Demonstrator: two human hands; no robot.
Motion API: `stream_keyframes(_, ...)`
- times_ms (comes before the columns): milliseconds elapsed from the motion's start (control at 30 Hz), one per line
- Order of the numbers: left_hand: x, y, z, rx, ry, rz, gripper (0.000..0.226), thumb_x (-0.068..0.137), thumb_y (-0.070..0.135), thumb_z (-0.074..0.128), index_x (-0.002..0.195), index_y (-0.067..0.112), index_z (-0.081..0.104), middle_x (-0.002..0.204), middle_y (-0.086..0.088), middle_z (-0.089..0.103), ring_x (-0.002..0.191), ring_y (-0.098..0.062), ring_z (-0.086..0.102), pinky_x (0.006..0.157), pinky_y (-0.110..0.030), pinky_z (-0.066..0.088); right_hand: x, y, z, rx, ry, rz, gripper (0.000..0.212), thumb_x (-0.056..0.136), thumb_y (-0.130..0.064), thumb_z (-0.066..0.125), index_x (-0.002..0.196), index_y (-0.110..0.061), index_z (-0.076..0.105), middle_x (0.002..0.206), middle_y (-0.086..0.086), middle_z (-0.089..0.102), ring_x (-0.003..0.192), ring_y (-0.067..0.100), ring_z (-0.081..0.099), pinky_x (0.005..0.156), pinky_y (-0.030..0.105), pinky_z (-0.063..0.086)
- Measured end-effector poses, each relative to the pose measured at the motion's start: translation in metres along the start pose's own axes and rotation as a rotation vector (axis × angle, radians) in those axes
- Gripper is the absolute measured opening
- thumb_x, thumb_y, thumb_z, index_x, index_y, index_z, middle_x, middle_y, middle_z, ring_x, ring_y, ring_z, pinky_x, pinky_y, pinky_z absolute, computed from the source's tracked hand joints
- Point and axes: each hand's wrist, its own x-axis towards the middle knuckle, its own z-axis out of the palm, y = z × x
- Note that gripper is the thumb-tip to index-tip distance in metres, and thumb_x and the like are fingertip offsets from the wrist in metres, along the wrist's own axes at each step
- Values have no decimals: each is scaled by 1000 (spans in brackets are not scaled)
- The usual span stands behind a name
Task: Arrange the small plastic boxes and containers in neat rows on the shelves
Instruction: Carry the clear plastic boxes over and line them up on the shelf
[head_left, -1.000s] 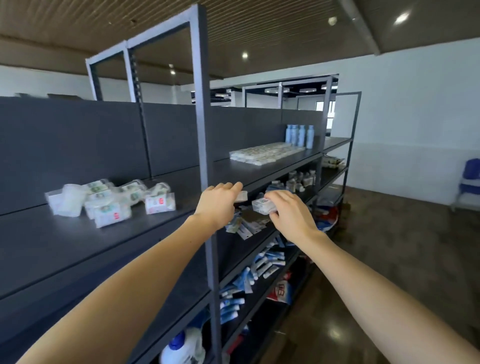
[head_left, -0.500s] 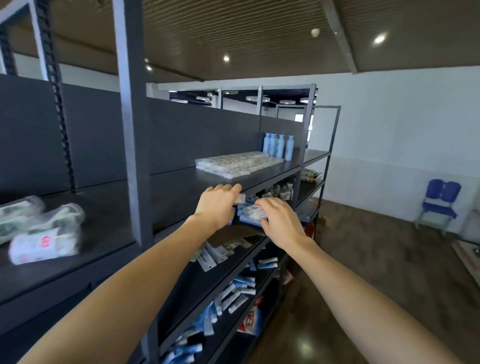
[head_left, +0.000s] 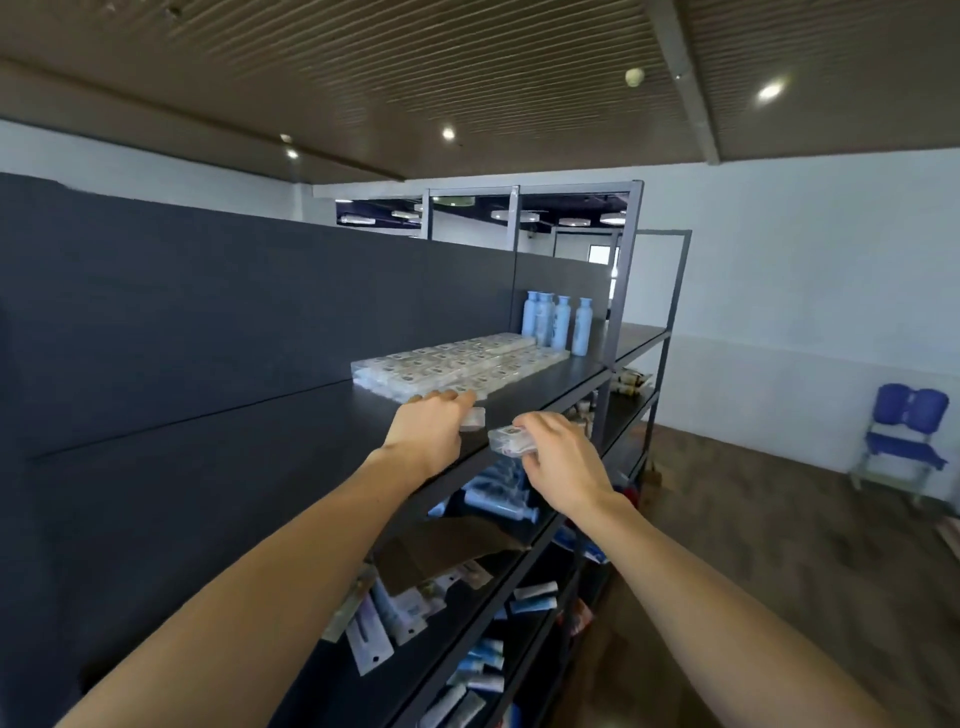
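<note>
Several small clear plastic boxes (head_left: 457, 361) lie in neat rows on the dark top shelf (head_left: 291, 436). My left hand (head_left: 428, 428) hovers over the shelf's front part just short of those rows and holds a small clear box (head_left: 474, 419) under its fingers. My right hand (head_left: 563, 457) is beside the shelf's front edge and grips another clear box (head_left: 506, 439) with a printed label. The two hands are close together, a little apart.
Several pale blue bottles (head_left: 556, 322) stand behind the rows of boxes. Lower shelves hold a cardboard piece (head_left: 441, 551) and loose blue and white packets (head_left: 530, 597). A grey upright post (head_left: 621, 312) ends this bay. A blue chair (head_left: 901, 436) stands by the far wall.
I have moved along the shelving toward the rows of clear boxes. Both hands, each with a box, have risen from below the shelf edge to the top shelf level.
</note>
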Motion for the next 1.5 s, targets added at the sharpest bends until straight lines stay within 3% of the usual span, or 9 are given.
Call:
stream_keyframes(233, 65, 0, 31, 52, -7, -22, 49, 89, 6, 48, 136, 17, 40, 123, -8, 59, 108, -32, 55, 75, -32, 34, 50, 55, 44, 20, -10, -53, 43, 90, -9, 59, 133, -15, 58, 133, 0, 60, 128, 21, 51, 108, 36, 40)
stream_keyframes(433, 143, 10, 80, 91, -20, -77, 42, 88, 6, 47, 128, 17, 42, 118, -9, 60, 102, -34, 58, 70, -33, 36, 112, 126, 85, 29, 27, -134, 41, 88, -9, 57, 129, -13, 58, 128, 4, 61, 124, 24, 51, 106, 36, 39)
stream_keyframes(733, 287, 27, 168, 120, -89, -190, 47, 89, 5, 48, 133, 21, 43, 123, -9, 61, 105, -33, 60, 76, -38, 46, 222, 260, 137, 97, 18, -176, 42, 89, -10, 56, 131, -14, 55, 128, 1, 55, 123, 22, 48, 107, 34, 39)
stream_keyframes(900, 351, 28, 208, 159, -32, -234, 52, 90, 2, 48, 138, 19, 44, 123, -8, 59, 108, -31, 59, 79, -38, 47, 274, 321, 168, 126, -55, -242, 45, 89, -6, 55, 133, -14, 53, 129, 2, 53, 125, 23, 46, 109, 33, 38)
stream_keyframes(1000, 373, 25, 225, 144, 4, -258, 54, 87, -4, 49, 136, 18, 47, 122, -6, 59, 112, -29, 56, 82, -38, 48, 302, 339, 183, 165, -53, -268, 44, 90, -5, 55, 133, -13, 52, 131, 3, 54, 125, 23, 47, 107, 32, 38)
stream_keyframes(1133, 401, 17, 242, 105, -3, -315, 41, 84, -8, 50, 119, 13, 54, 119, -8, 60, 105, -30, 59, 74, -36, 46, 332, 354, 201, 241, -70, -279, 40, 88, 2, 56, 126, -13, 53, 128, 4, 57, 122, 24, 49, 102, 33, 42)
stream_keyframes(1333, 445, 13, 263, 137, 13, -306, 45, 80, -8, 52, 119, 14, 56, 115, -7, 61, 106, -30, 59, 84, -43, 52, 374, 381, 225, 289, -50, -287, 41, 88, 3, 56, 126, -13, 57, 127, 3, 57, 123, 24, 48, 100, 34, 41)
stream_keyframes(1500, 467, 19, 281, 223, -8, -364, 46, 81, -10, 51, 121, 13, 55, 117, -6, 61, 110, -26, 56, 86, -39, 50, 412, 400, 244, 258, -120, -389, 47, 89, 2, 60, 133, -13, 57, 133, 5, 59, 127, 22, 49, 104, 33, 42)
